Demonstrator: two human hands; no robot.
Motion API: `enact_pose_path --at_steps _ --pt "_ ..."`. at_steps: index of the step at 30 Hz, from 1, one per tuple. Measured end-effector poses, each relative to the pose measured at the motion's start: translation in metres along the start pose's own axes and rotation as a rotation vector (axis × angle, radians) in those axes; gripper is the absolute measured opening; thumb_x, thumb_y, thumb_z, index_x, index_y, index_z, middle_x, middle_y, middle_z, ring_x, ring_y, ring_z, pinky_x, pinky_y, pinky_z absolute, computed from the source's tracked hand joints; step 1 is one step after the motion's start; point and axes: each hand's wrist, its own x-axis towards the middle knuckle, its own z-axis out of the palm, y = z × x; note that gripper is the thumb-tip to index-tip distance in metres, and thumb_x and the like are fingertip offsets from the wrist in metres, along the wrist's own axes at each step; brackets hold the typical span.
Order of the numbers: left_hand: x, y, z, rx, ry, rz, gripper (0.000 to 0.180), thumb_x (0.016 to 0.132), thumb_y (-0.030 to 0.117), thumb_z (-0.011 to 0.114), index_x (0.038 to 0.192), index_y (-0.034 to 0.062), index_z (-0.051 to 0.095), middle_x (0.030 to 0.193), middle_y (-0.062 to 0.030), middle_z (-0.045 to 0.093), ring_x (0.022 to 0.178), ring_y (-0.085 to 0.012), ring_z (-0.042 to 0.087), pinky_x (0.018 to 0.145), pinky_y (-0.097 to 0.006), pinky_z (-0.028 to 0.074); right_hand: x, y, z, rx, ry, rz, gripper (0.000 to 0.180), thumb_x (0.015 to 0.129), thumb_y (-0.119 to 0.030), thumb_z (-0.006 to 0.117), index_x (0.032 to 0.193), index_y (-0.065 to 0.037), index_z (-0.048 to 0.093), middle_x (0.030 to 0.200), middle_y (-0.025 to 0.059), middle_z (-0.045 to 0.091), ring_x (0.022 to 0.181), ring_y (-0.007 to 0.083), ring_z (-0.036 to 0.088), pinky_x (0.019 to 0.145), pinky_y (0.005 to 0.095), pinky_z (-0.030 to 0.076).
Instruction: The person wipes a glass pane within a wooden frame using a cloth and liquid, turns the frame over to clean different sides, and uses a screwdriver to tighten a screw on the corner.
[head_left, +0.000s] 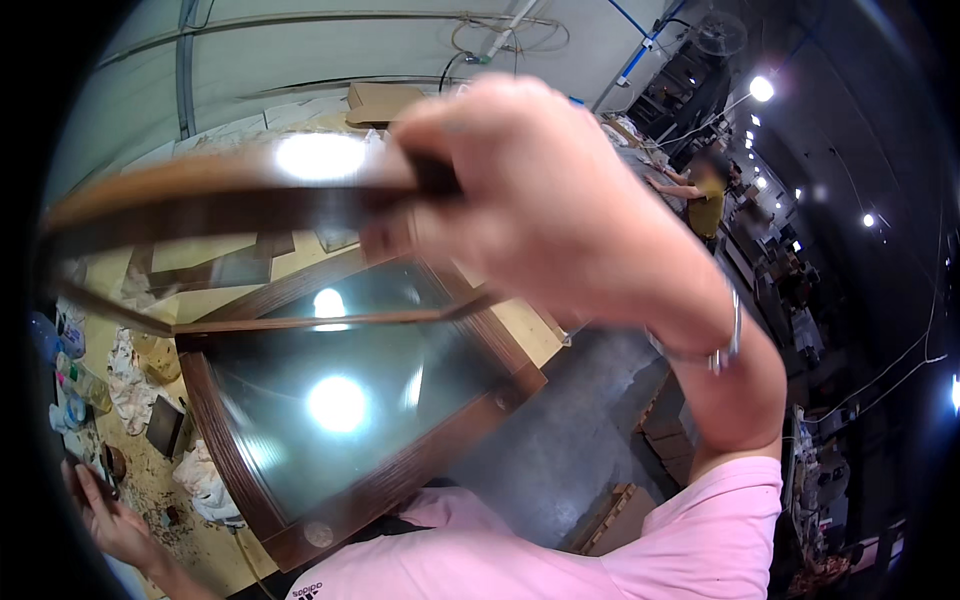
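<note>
Raised in front of me, my right hand (500,190) is closed round one edge of a brown wooden frame (250,212). Motion blurs both the hand and that frame, which hangs tilted over the table. Beneath it lies a glass panel (400,370) in a dark brown wooden surround (430,455), with lamps reflected in the glass. Down at the lower left, my left hand (120,530) has its fingers bent against a small dark item, too unclear to name. Crumpled white cloths (208,485) and a small dark block (166,428) are close to that hand.
Clear bottles (85,385) stand along the table's left side, near a container of yellowish liquid (160,358). Another brown frame (210,270) lies farther back, with a cardboard box (380,102) beyond. At the right, a co-worker in a yellow top (706,205) stands by another worktable.
</note>
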Motion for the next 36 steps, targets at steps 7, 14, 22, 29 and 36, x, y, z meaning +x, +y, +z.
enact_pose_path --at_steps 7,14,22,29,36 --pt "-0.007 0.152 0.137 -0.624 -0.442 0.046 0.023 0.084 -0.009 0.060 0.106 -0.0012 0.065 0.100 -0.0074 0.059 0.080 -0.0114 0.051 0.068 -0.021 0.038 0.088 0.068 0.016 0.082 0.034 0.106 0.038 0.087 -0.028 0.074 0.082 0.010 0.069 0.065 0.0058 0.059 0.059 0.0127 0.058 0.056 0.0314 0.048" --pt "-0.032 0.242 0.243 -0.684 -0.810 0.112 0.017 0.071 -0.004 0.075 0.086 0.0016 0.069 0.073 -0.0091 0.061 0.063 -0.0234 0.058 0.055 -0.032 0.044 0.081 0.132 0.060 0.424 -0.172 0.350 0.041 0.088 -0.031 0.071 0.079 0.009 0.066 0.064 0.0036 0.057 0.059 0.0085 0.051 0.053 0.0307 0.041" --pt "-0.076 0.282 0.309 -0.558 -0.769 0.280 0.016 0.071 -0.001 0.072 0.084 0.0058 0.067 0.075 -0.0063 0.057 0.063 -0.0224 0.059 0.051 -0.035 0.047 0.075 0.192 0.114 0.471 -0.190 0.358 0.040 0.088 -0.032 0.070 0.090 0.009 0.070 0.071 0.0016 0.061 0.064 0.0077 0.052 0.059 0.0273 0.041" --pt "-0.093 0.291 0.318 -0.486 -0.798 0.422 0.015 0.066 0.006 0.066 0.079 0.0039 0.059 0.072 -0.0058 0.049 0.061 -0.0181 0.055 0.048 -0.029 0.046 0.063 0.213 0.139 0.632 -0.254 0.444 0.035 0.092 -0.030 0.070 0.086 0.005 0.070 0.073 -0.0010 0.061 0.065 0.0043 0.052 0.059 0.0243 0.041" --pt "-0.101 0.292 0.308 -0.495 -0.962 0.381 0.013 0.071 0.004 0.069 0.083 0.0037 0.063 0.070 -0.0059 0.050 0.058 -0.0194 0.057 0.047 -0.032 0.046 0.061 0.227 0.163 0.706 -0.270 0.470 0.035 0.092 -0.029 0.068 0.087 0.006 0.070 0.071 0.0011 0.063 0.062 0.0064 0.054 0.057 0.0256 0.042"
